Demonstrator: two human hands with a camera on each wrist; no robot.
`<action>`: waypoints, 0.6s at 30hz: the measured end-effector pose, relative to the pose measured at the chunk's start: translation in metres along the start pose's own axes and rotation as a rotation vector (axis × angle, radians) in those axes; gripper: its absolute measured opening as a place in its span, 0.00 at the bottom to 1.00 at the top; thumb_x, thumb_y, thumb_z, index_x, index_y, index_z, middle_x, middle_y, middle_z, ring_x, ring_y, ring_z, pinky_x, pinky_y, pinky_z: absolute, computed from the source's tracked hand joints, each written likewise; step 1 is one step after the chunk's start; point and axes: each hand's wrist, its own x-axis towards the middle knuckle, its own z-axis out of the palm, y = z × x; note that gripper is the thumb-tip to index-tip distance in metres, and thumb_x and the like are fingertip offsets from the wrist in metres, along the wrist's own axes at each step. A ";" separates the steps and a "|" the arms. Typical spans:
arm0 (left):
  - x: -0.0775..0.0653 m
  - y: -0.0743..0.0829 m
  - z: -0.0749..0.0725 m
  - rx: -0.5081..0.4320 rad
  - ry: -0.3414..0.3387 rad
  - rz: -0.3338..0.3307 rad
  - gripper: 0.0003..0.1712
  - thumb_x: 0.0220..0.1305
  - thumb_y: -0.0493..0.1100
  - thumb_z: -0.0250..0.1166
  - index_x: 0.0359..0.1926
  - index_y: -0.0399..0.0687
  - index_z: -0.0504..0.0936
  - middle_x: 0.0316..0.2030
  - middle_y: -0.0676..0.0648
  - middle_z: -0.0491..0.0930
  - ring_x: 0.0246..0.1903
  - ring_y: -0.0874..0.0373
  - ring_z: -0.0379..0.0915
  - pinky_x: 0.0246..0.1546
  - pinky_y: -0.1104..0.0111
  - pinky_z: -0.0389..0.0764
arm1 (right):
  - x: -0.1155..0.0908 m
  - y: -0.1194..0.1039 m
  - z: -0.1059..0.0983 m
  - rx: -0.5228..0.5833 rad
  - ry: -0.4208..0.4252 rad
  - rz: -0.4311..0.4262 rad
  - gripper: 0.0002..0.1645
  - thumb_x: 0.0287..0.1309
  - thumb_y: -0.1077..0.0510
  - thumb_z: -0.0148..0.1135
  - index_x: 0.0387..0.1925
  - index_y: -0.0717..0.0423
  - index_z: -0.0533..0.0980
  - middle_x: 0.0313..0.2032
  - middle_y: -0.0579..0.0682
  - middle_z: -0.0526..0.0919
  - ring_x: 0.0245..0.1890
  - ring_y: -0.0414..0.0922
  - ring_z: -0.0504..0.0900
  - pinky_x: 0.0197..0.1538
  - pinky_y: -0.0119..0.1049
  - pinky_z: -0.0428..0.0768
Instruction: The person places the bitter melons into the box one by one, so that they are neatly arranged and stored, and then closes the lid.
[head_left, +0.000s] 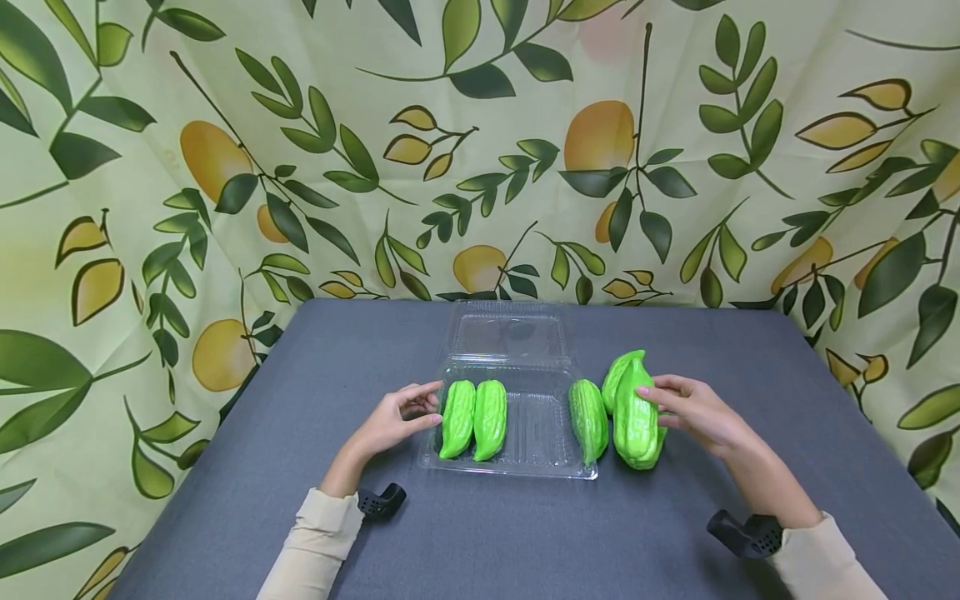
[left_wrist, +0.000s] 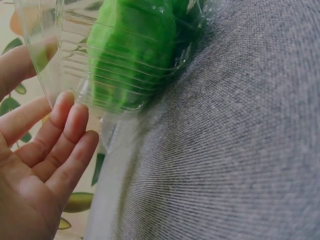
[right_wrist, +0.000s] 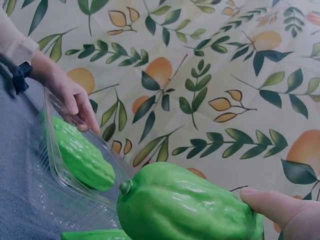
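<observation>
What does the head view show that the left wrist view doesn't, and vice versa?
Only head: the right hand gripping a held gourd, beside the container, and the left sleeve.

Only left wrist: the palm side of the left hand, and a packed gourd seen from low down through the container's side wall.

Both: the left hand near the container, green gourd in it, grey table, patterned cloth.
</observation>
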 end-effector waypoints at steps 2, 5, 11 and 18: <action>0.000 0.000 0.000 -0.001 0.000 0.001 0.30 0.61 0.34 0.65 0.62 0.28 0.70 0.44 0.31 0.77 0.43 0.67 0.75 0.51 0.75 0.80 | 0.001 -0.001 0.002 0.004 -0.004 -0.006 0.46 0.69 0.44 0.51 0.69 0.75 0.49 0.68 0.70 0.55 0.62 0.57 0.65 0.52 0.31 0.80; 0.000 0.000 0.000 -0.002 0.000 0.002 0.30 0.61 0.34 0.65 0.62 0.28 0.70 0.44 0.31 0.77 0.43 0.67 0.75 0.51 0.75 0.80 | 0.002 -0.002 0.004 0.005 -0.007 -0.012 0.45 0.69 0.45 0.51 0.69 0.75 0.49 0.67 0.69 0.57 0.61 0.57 0.66 0.53 0.32 0.80; 0.000 0.001 0.000 -0.004 -0.001 0.004 0.30 0.60 0.34 0.65 0.62 0.27 0.70 0.44 0.31 0.77 0.43 0.66 0.75 0.51 0.75 0.80 | 0.004 -0.004 0.007 -0.005 -0.007 -0.018 0.44 0.68 0.45 0.53 0.68 0.75 0.51 0.61 0.63 0.63 0.48 0.41 0.69 0.50 0.31 0.80; 0.000 0.001 0.000 0.004 0.004 -0.002 0.30 0.60 0.34 0.66 0.62 0.28 0.70 0.43 0.32 0.77 0.43 0.65 0.75 0.51 0.74 0.80 | 0.007 -0.006 0.013 -0.006 -0.008 -0.029 0.44 0.68 0.46 0.53 0.68 0.75 0.51 0.59 0.62 0.65 0.43 0.34 0.69 0.49 0.31 0.79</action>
